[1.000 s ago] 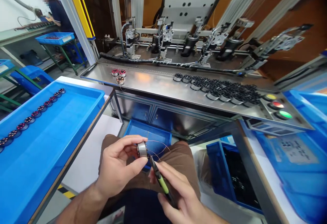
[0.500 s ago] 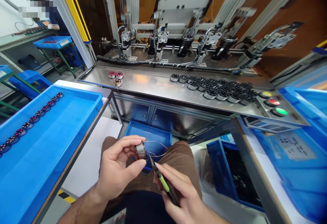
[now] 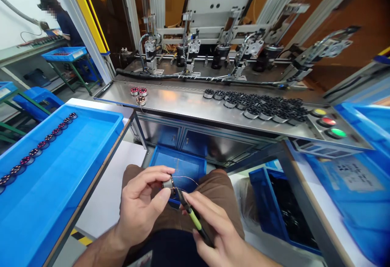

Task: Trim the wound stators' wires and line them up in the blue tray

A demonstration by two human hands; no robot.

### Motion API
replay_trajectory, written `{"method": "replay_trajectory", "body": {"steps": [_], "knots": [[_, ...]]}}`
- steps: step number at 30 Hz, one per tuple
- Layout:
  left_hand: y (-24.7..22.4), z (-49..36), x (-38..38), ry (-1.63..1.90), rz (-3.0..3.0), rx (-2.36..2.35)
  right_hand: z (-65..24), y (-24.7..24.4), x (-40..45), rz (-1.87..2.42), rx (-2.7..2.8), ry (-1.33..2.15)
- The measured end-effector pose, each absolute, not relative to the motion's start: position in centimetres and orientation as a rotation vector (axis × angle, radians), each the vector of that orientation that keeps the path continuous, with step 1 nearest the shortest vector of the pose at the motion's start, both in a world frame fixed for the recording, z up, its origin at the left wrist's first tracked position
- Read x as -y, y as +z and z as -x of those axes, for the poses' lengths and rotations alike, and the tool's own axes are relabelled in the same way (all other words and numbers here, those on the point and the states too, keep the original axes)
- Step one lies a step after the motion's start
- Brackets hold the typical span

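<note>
"What is the left hand (image 3: pixel 138 208) doing?"

"Its fingers and thumb are curled partway, pinching a small round silver-and-copper motor part (image 3: pixel 168 183) at the lower centre of the frame. Thin copper wire (image 3: pixel 190 178) loops out from its right side."

"And the right hand (image 3: pixel 217 226)?"

"Closed around hand pliers with black-and-green handles (image 3: pixel 195 219), their tip right beside the part, by the wire. I can't tell whether the tip is gripping it."

"What lies around them?"

"At left, a shallow blue plastic tray (image 3: pixel 70 157) holds a slanting row of dark-and-red round parts (image 3: pixel 44 145). On the shiny metal ledge (image 3: pixel 173 98) across the middle, two red-topped round parts (image 3: pixel 139 91) and a copper-coloured one (image 3: pixel 141 100) sit towards the left. Many black-and-silver rings (image 3: pixel 265 106) crowd its right side, near yellow, red and green buttons (image 3: pixel 328 121)."

"Anyone else?"

"A person in dark clothing (image 3: pixel 68 25), upper left."
</note>
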State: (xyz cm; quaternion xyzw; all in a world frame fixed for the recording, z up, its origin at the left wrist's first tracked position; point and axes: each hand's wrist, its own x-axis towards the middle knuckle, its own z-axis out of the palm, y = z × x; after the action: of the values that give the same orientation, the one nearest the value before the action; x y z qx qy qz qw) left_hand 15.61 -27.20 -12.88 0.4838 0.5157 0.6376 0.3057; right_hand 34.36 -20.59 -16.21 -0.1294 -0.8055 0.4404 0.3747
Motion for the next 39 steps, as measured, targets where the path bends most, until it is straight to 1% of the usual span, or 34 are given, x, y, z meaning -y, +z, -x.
{"method": "replay_trajectory", "body": {"steps": [13, 20, 32, 35, 39], "knots": [[-13.2, -15.7, 27.2, 1.616, -1.336, -1.373, -34.9, -17.4, 20.9, 0.363, 2.074, 1.185], [-13.2, -15.7, 27.4, 1.613, -1.373, -1.402, -34.4, -16.7, 21.1, 0.388, 1.993, 1.198], [-13.4, -15.5, 27.3, 1.585, -1.503, -1.378, -34.4, -17.8, 21.4, 0.431, 1.998, 1.142], [-13.8, -15.1, 27.3, 1.584, -1.557, -1.343, -34.7, -18.0, 21.4, 0.515, 1.978, 1.193], [-14.4, -14.2, 27.2, 1.603, -1.814, -1.277, -35.3, -17.6, 21.0, 0.593, 1.952, 1.313]]}}
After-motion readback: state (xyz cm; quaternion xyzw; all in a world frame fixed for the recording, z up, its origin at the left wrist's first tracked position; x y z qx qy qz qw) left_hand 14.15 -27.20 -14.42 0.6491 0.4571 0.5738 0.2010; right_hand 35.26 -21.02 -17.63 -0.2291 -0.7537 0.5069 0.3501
